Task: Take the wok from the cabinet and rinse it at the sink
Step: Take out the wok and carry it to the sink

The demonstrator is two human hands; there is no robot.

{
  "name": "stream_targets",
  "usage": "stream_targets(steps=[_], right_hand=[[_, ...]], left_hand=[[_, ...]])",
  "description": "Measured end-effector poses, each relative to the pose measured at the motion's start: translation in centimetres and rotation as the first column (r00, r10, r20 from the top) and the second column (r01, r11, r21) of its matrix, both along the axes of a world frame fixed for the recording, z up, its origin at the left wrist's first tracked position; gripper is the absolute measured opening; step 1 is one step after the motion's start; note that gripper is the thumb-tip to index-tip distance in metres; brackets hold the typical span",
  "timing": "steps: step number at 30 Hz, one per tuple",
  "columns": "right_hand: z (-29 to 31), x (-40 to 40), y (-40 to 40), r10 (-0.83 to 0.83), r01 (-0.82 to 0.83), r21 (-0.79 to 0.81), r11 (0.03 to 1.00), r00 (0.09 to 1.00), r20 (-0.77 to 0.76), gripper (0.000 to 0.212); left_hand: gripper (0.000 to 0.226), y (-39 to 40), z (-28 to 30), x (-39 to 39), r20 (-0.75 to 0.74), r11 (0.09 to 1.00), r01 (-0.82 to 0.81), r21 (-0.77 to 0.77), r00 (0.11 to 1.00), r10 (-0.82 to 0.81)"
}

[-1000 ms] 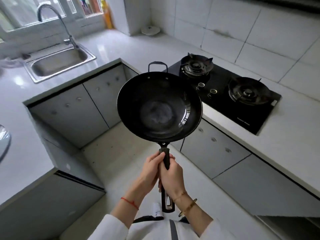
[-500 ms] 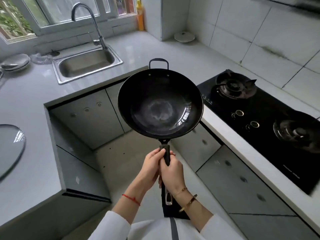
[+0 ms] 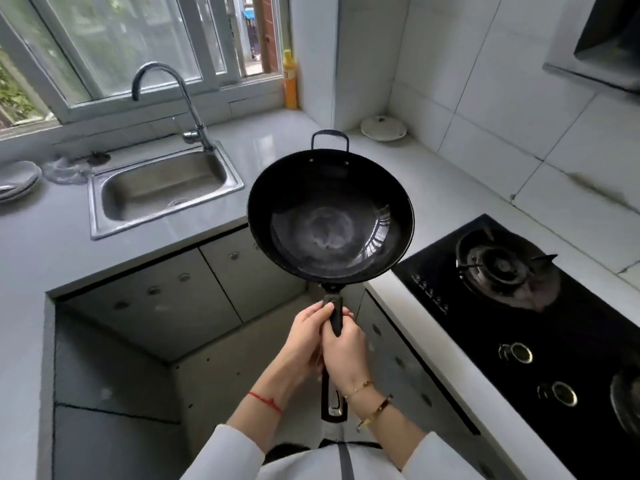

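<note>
A black wok [image 3: 330,216] with a long handle and a small loop handle at its far rim hangs level in the air in front of me, over the corner of the counter. Both hands grip its long handle: my left hand [image 3: 304,336] on the left side, my right hand [image 3: 344,351] wrapped around it from the right. The wok's inside looks dry, with a pale worn patch in the middle. The steel sink [image 3: 162,188] lies ahead to the left, with a curved tap [image 3: 180,98] behind it. The sink basin holds nothing.
A black gas hob [image 3: 512,306] with burners fills the counter on the right. Grey cabinet doors [image 3: 180,296] run below the counter. Stacked plates [image 3: 17,181] sit at the far left, a white lid [image 3: 382,128] in the corner, a yellow bottle [image 3: 290,81] on the sill.
My view has turned left toward the sink, which now sits closer and more central. The hob has slid off to the right. Both hands keep the same grip on the wok handle.
</note>
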State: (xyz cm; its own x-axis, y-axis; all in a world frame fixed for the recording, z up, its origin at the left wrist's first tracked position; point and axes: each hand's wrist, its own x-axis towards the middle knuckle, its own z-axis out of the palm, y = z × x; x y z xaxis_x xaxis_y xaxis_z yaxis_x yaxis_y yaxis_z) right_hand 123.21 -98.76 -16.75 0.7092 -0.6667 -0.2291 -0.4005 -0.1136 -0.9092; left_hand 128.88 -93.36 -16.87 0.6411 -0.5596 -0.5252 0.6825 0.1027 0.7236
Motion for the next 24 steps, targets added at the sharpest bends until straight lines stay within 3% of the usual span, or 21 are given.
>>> stream_targets(steps=[14,24], right_hand=[[-1.0,15.5,-9.2,-0.209,0.209,0.031,0.977,0.978,-0.021,0.025],[-1.5,27.5,-12.0,-0.518,0.522,0.073,0.850,0.853,-0.069,0.022]], left_hand=[[0.023,-10.5,-1.8,16.6,0.033,0.976,0.211,0.052,0.976,-0.213],[0.030,-15.5,-1.7,29.5,0.011,0.829,0.552,0.093,0.832,-0.555]])
